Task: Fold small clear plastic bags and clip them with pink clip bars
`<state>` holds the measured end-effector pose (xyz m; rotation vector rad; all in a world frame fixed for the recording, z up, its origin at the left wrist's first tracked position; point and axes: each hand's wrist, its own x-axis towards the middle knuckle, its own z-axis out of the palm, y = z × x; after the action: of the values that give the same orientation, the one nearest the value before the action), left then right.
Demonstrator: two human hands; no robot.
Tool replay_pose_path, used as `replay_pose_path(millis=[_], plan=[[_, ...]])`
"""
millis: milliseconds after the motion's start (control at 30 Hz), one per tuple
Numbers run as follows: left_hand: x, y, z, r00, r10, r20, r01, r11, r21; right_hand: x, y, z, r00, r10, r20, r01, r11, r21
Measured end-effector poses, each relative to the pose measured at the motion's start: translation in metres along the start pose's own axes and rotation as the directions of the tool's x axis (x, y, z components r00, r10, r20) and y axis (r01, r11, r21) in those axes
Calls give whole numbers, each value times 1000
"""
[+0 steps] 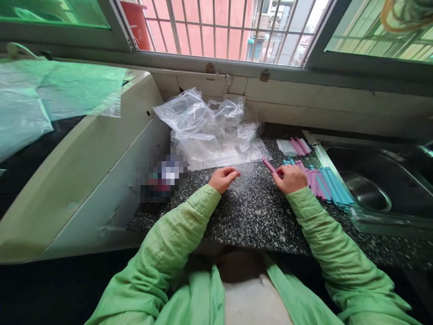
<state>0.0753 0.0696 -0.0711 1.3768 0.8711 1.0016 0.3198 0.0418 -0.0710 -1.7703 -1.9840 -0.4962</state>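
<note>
My right hand (292, 178) is closed on a pink bag sealing clip (269, 165), a slim plastic bar that sticks out to the upper left of the fingers. Under and beside this hand lie several more sealing clips (333, 186), pink and blue, side by side in a row. My left hand (224, 178) is pinched shut at the middle of the counter, with thumb and fingertips on what looks like a small clear plastic bag (244, 177). The bag is hard to see against the speckled stone.
A heap of clear plastic bags (216, 128) lies at the back of the speckled counter (243, 221). Beside the sink (367, 192) are bagged pink clips (299, 146). A blurred-out item (164, 177) sits by the pale appliance (111, 149) on the left. Behind is a barred window (219, 29).
</note>
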Motion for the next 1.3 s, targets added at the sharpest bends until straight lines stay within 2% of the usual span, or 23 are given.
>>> replay_pose_path(millis=[200,400,733,967,1167,1300], plan=[[0,2,4,990,-135,49,134,991,27,-1,-35,-16,961,-195,-194,243,934,262],[-3,5,10,969,-212,129,204,976,73,-7,-57,-16,919,-311,-243,381,859,342],[-3,4,10,964,-206,170,198,978,62,-10,-61,-8,902,-376,-213,429,839,334],[-4,0,7,971,-138,195,123,989,86,-11,-61,-5,889,-404,-216,453,843,291],[-4,5,10,965,-227,133,218,973,79,-11,-63,-6,890,-406,-209,452,845,286],[-5,8,11,966,-217,139,210,976,66,-12,-65,-8,893,-405,-197,448,844,296]])
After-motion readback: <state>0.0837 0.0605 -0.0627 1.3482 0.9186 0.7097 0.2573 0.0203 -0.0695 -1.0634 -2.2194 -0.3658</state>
